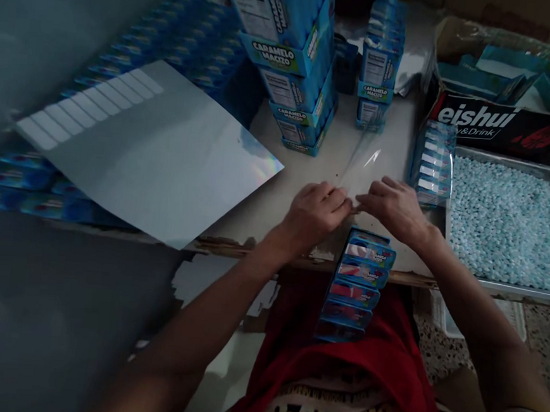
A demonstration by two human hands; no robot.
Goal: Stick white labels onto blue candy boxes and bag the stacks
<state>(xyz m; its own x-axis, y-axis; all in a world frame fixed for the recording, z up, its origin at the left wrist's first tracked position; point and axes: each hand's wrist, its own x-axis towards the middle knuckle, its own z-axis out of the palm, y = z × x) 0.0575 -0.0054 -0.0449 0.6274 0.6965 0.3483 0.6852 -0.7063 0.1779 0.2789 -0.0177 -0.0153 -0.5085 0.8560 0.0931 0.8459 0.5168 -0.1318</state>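
Close together above the table, my two hands pinch a piece of clear plastic film (368, 159) that stretches away from me. My left hand (320, 206) is closed, fingertips curled on the film's near end. From the other side, my right hand (392, 206) also has its thumb and fingers pressed together on it. Just below the hands, a blue display box of candy packs (357, 282) rests at the table's edge and extends over my red apron (388, 342). What lies directly under my fingers is hidden.
Stacked "Caramelo Macizo" boxes (295, 100) and a narrower stack (378, 68) stand behind. A large sheet (165, 146) lies over blue packs at left. At right are wrapped packs (433, 158), a metal tray (511, 288) of pale-blue pieces and a black carton (510, 126).
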